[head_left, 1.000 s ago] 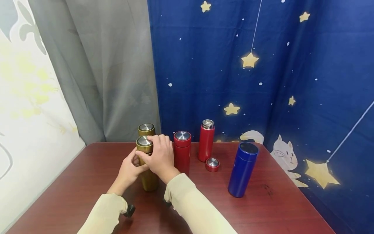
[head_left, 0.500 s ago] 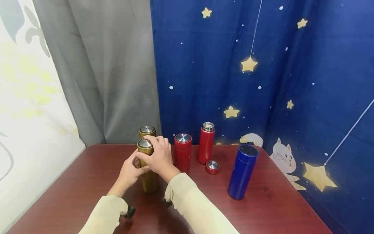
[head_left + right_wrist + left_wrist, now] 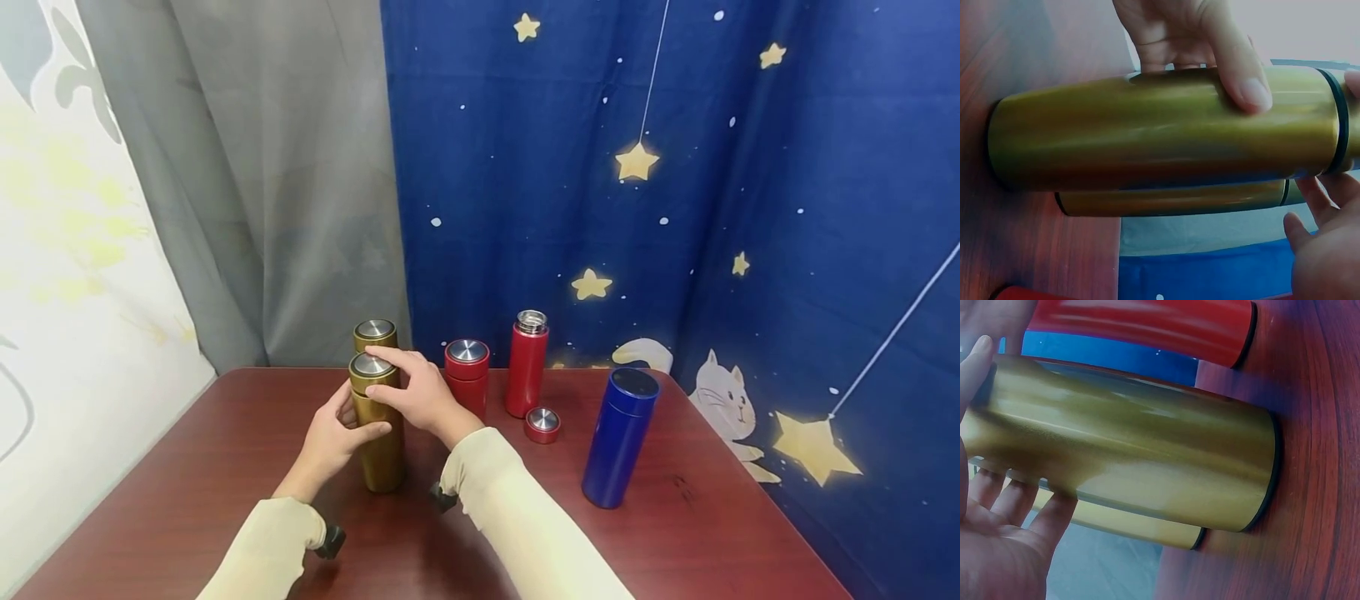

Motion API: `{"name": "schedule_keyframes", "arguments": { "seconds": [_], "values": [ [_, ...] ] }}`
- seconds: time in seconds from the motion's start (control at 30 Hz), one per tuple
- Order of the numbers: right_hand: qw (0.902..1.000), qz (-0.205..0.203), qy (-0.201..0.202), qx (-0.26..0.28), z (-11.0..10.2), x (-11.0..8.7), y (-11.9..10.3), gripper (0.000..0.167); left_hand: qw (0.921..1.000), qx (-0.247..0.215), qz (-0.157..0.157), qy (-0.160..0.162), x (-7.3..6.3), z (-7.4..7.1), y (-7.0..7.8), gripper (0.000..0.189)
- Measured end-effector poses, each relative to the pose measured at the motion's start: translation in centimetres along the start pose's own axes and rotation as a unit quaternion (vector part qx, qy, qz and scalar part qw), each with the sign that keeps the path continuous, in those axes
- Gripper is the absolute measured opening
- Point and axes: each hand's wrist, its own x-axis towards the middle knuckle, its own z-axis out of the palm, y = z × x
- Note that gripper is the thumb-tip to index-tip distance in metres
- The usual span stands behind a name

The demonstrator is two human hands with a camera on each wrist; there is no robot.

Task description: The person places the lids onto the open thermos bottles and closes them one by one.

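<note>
A gold thermos (image 3: 384, 454) stands upright on the table in the head view. My left hand (image 3: 327, 433) grips its body from the left, thumb across the front. My right hand (image 3: 420, 392) holds the thermos lid (image 3: 372, 367), its thumb at the front side and fingers round the far rim. The lid sits on the thermos, and a dark ring (image 3: 1339, 122) shows at the joint in the right wrist view. Close behind stands a second gold thermos (image 3: 375, 331) with its lid on, partly hidden.
Right of my hands stands a lidded red thermos (image 3: 467, 379), partly hidden by my right hand. Beyond it are an uncapped red thermos (image 3: 527, 371) and a loose red lid (image 3: 542, 425). A blue thermos (image 3: 621, 442) stands farther right. Curtains (image 3: 322, 208) hang behind the table (image 3: 187, 500).
My right wrist and forearm have swung to the right, and the fingers have shifted round the lid, showing more of the thermos. My left hand keeps its grip. The view has shifted slightly.
</note>
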Motion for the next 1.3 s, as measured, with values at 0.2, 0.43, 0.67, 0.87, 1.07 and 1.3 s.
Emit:
{"name": "schedule_keyframes", "arguments": {
  "seconds": [0.2,0.43,0.67,0.87,1.07,1.3],
  "values": [
    [0.9996,-0.001,0.015,-0.023,0.1,0.0,0.2,0.055,1.0000,0.004,-0.002,0.009,0.0,0.0,-0.1,0.090],
    [0.9980,-0.014,0.047,-0.039,0.6,0.1,0.2,0.054,0.9999,-0.005,0.003,0.011,0.0,0.2,-0.3,0.087],
    [0.9907,-0.005,0.100,-0.093,1.6,0.1,-0.4,0.054,0.9997,-0.023,0.001,0.005,-0.1,0.5,-0.3,0.086],
    [0.9678,0.023,0.169,-0.185,3.1,0.3,-1.2,0.059,0.9997,-0.019,0.012,0.012,-0.2,0.5,-0.3,0.080],
    [0.9604,0.049,0.165,-0.219,3.6,0.0,-1.8,0.061,0.9995,-0.014,0.021,0.018,-0.1,0.7,-0.3,0.081],
    [0.9983,0.020,0.032,-0.044,1.9,0.2,-1.4,0.058,0.9999,-0.011,0.004,0.008,-0.2,0.2,-0.2,0.085]
  ]
}}
